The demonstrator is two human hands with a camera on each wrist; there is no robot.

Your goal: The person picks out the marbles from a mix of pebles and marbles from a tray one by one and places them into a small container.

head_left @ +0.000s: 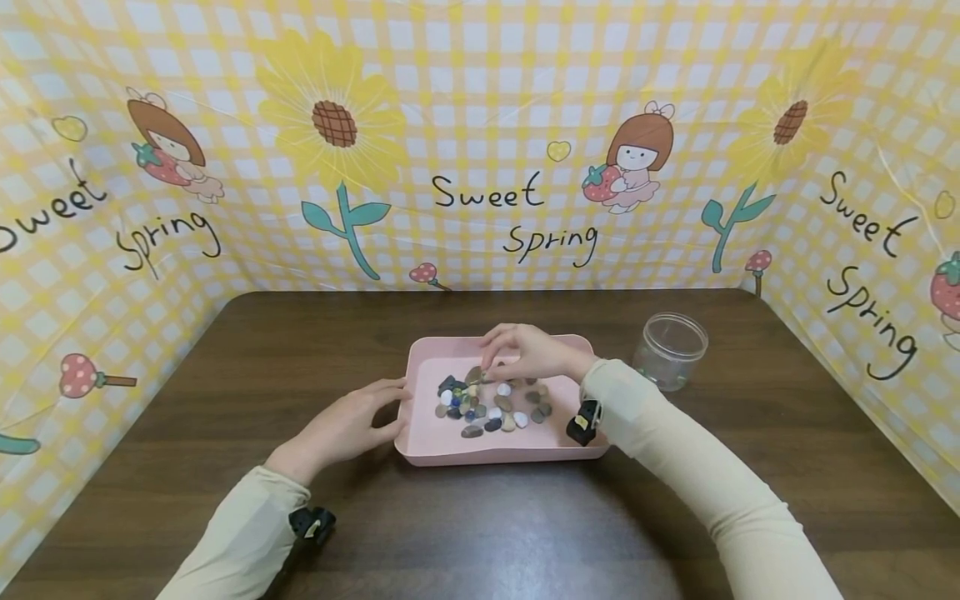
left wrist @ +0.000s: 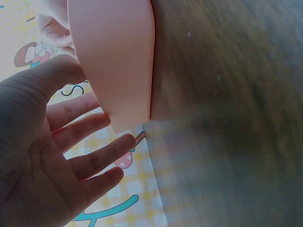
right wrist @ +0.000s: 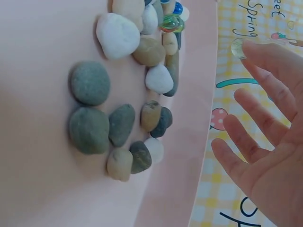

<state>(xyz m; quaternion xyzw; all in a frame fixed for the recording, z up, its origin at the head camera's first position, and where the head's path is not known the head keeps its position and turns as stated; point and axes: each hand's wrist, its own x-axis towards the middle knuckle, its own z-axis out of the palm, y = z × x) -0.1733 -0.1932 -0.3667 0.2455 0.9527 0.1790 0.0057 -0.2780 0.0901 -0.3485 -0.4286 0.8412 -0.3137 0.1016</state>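
Observation:
A pink tray (head_left: 502,456) holds a spread of grey, white and tan pebbles (right wrist: 90,82). Among them lie several glass marbles, including a green swirled marble (right wrist: 171,22). My right hand (head_left: 528,354) is over the far part of the tray and pinches a clear, pale green marble (right wrist: 238,48) between thumb and index finger; its other fingers are loosely spread. At the tray's left end, my left hand (head_left: 345,425) touches the wall with thumb and fingertips. In the left wrist view, its relaxed fingers lie along the tray's outer side.
A clear plastic jar (head_left: 671,354) stands without a lid behind the right forearm, a few greenish bits at its bottom. The brown wooden table (head_left: 480,525) is bordered by a yellow checked cloth (head_left: 480,108) at the back and sides. Each wrist wears a small black camera (head_left: 582,422).

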